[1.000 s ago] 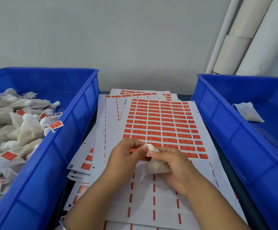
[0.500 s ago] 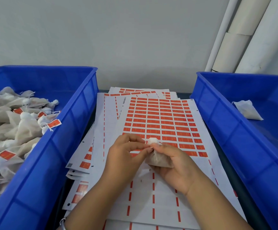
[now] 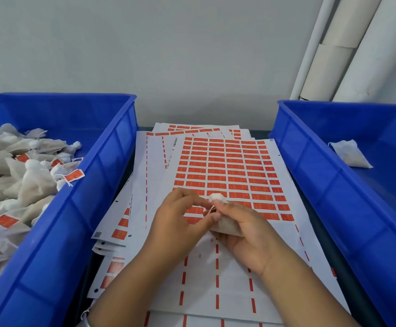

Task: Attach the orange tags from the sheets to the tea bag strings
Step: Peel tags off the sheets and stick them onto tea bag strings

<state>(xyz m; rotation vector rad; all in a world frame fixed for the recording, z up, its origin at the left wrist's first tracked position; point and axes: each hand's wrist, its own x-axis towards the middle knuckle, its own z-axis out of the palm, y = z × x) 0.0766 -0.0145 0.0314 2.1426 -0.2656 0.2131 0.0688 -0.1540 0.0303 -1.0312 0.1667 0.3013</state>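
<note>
A sheet of orange tags (image 3: 230, 171) lies on top of a stack of sheets between two bins. Over its near half, my right hand (image 3: 246, 232) grips a beige tea bag (image 3: 227, 226) whose white gathered top (image 3: 217, 197) points away from me. My left hand (image 3: 180, 220) pinches the bag's thin white string (image 3: 212, 210) right beside the right thumb. The near rows of the top sheet are stripped of tags.
A blue bin (image 3: 93, 208) on the left holds several tea bags, some with orange tags (image 3: 74, 175). A blue bin (image 3: 334, 185) on the right holds one untagged tea bag (image 3: 348, 153). White pipes (image 3: 343, 48) run up the wall at the back right.
My left fingers have drawn the string out from the bag's top, so a short length now shows between my hands. The bag stays in my right hand.
</note>
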